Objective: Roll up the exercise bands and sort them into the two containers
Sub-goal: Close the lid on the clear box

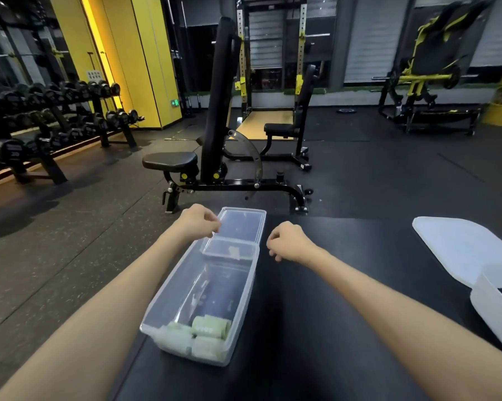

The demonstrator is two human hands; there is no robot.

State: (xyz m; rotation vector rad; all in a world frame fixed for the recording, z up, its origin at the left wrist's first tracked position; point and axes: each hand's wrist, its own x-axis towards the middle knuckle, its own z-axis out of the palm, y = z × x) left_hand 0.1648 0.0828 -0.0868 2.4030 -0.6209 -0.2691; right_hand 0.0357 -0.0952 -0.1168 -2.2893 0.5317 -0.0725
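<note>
A long clear container lies on the black mat in front of me. Three rolled pale green bands sit at its near end. A clear lid lies tilted over the container's far end. My left hand is at the lid's left edge, its curled fingertips pinching that edge. My right hand hovers just right of the lid with its fingers curled, holding nothing. A white container with something dark inside stands at the right edge.
A white lid lies flat on the mat beside the white container. Beyond the mat stand an adjustable bench, a dumbbell rack at the left and a squat rack at the back.
</note>
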